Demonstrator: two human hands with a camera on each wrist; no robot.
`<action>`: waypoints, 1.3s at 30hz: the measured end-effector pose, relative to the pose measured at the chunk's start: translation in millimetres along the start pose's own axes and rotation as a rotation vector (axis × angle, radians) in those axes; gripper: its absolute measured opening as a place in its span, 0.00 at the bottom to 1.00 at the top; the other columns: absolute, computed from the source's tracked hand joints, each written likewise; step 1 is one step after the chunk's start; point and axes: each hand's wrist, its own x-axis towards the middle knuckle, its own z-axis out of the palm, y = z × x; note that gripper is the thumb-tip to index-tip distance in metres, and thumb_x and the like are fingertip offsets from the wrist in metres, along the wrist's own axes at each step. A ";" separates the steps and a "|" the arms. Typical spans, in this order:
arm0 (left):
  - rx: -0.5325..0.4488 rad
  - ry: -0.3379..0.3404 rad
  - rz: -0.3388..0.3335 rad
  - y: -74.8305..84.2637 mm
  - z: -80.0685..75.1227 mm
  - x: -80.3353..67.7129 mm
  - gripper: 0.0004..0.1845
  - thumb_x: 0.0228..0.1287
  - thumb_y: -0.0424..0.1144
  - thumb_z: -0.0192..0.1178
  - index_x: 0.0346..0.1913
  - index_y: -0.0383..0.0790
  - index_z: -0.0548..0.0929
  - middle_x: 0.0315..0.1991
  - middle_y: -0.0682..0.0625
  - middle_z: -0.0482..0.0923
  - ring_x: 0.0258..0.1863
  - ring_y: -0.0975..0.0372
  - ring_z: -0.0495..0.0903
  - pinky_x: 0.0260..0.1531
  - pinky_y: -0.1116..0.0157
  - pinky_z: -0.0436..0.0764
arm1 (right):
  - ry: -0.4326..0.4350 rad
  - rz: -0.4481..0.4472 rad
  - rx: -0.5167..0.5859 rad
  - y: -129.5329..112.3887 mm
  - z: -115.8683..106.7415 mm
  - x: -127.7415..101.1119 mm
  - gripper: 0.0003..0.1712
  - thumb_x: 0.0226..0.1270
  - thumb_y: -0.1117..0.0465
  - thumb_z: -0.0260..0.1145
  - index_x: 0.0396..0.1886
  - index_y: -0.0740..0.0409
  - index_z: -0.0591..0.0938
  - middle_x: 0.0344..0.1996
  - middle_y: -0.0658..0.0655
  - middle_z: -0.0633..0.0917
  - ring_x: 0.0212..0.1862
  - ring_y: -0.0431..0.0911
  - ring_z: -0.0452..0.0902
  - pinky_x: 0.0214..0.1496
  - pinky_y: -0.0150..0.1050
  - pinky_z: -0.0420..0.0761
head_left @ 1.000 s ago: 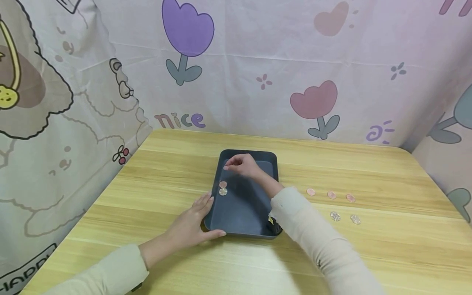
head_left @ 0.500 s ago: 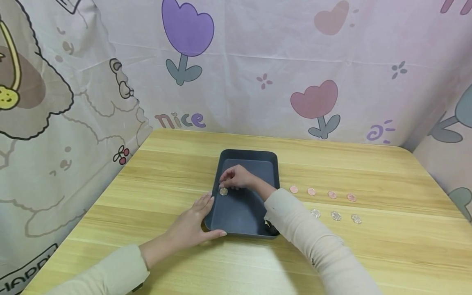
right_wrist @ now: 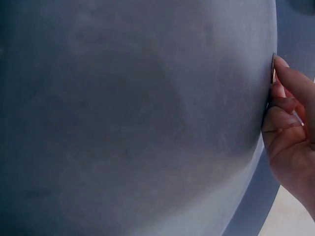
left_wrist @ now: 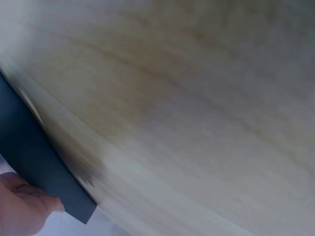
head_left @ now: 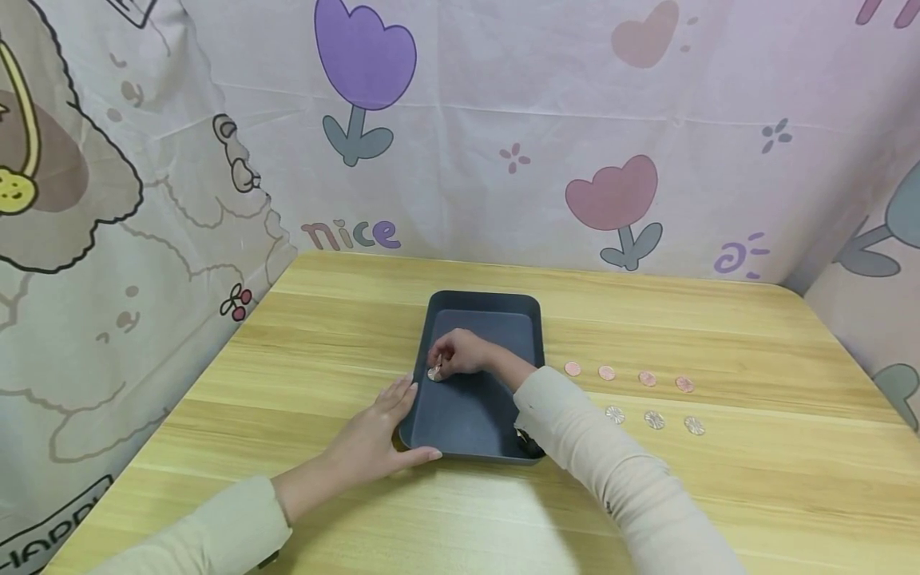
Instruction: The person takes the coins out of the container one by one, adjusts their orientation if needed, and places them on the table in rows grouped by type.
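Over the left side of the dark grey tray (head_left: 474, 431), my right hand (head_left: 463, 351) has its fingers curled and pinches a silver coin (head_left: 434, 374) at the fingertips. In the right wrist view the coin (right_wrist: 273, 69) shows edge-on at the tip of the thumb, close to the tray floor. The copper coin that lay beside it is hidden by the hand. My left hand (head_left: 374, 427) rests against the tray's near left corner, its fingers straight along the left wall and the thumb at the front rim. The thumb (left_wrist: 51, 204) touches the tray wall (left_wrist: 39, 152) in the left wrist view.
Right of the tray, several copper coins (head_left: 607, 373) lie in a row on the wooden table (head_left: 345, 311), with silver coins (head_left: 654, 419) in a nearer row. A small black device (head_left: 528, 442) shows below the right cuff. A patterned cloth (head_left: 460, 160) hangs behind.
My right hand has come from the far left of the tray down to the coins there, covering the copper one and taking hold of the silver one. The left hand has stayed put.
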 end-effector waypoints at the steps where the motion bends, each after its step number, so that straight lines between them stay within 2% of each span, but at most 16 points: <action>1: 0.001 0.001 0.000 0.0 -0.1 0.1 0.50 0.49 0.65 0.62 0.65 0.28 0.64 0.68 0.35 0.58 0.66 0.42 0.61 0.58 0.47 0.72 | -0.002 -0.003 -0.014 -0.1 0.0 0.4 0.07 0.54 0.68 0.68 0.35 0.62 0.83 0.24 0.51 0.81 0.25 0.35 0.69 0.29 0.24 0.69; 8: 0.006 -0.003 -0.002 0.0 0.2 0.8 0.50 0.49 0.66 0.61 0.65 0.29 0.64 0.68 0.35 0.59 0.66 0.42 0.61 0.57 0.47 0.72 | 0.026 0.021 -0.068 -1.7 1.1 1.8 0.07 0.53 0.67 0.70 0.31 0.62 0.80 0.22 0.48 0.75 0.26 0.37 0.68 0.28 0.24 0.68; 13: 0.012 -0.010 -0.007 0.5 0.3 1.1 0.51 0.49 0.67 0.60 0.65 0.29 0.65 0.69 0.36 0.59 0.66 0.42 0.61 0.57 0.48 0.72 | 0.070 0.065 -0.071 -2.6 -1.7 -0.8 0.06 0.55 0.65 0.69 0.27 0.62 0.79 0.21 0.48 0.75 0.26 0.37 0.68 0.28 0.25 0.68; 19: 0.009 -0.018 -0.008 1.4 0.2 0.5 0.51 0.49 0.67 0.60 0.65 0.29 0.65 0.69 0.36 0.58 0.67 0.42 0.61 0.57 0.48 0.72 | 0.095 0.116 0.026 -4.1 -10.7 -7.5 0.08 0.63 0.64 0.62 0.26 0.63 0.81 0.19 0.52 0.79 0.21 0.39 0.71 0.23 0.28 0.72; 26: 0.009 0.000 0.004 0.5 0.8 -0.9 0.50 0.49 0.66 0.61 0.65 0.28 0.65 0.69 0.36 0.59 0.67 0.43 0.61 0.57 0.47 0.73 | 0.163 0.143 0.110 -13.6 -29.7 -13.2 0.09 0.66 0.65 0.59 0.29 0.65 0.81 0.19 0.53 0.80 0.19 0.39 0.70 0.21 0.29 0.71; 31: 0.005 0.000 0.001 0.2 1.1 -0.9 0.51 0.49 0.66 0.60 0.65 0.28 0.65 0.68 0.36 0.59 0.67 0.43 0.61 0.57 0.47 0.72 | 0.212 0.192 0.174 -16.8 -36.9 -21.5 0.09 0.67 0.64 0.58 0.30 0.63 0.80 0.19 0.54 0.79 0.19 0.40 0.69 0.22 0.31 0.70; 39: 0.007 -0.005 -0.008 0.2 0.1 -0.9 0.53 0.49 0.69 0.58 0.65 0.28 0.65 0.68 0.36 0.59 0.67 0.43 0.61 0.58 0.47 0.72 | 0.306 0.270 0.259 -17.4 -38.9 -41.3 0.10 0.65 0.62 0.60 0.28 0.63 0.81 0.21 0.59 0.81 0.21 0.45 0.72 0.28 0.39 0.75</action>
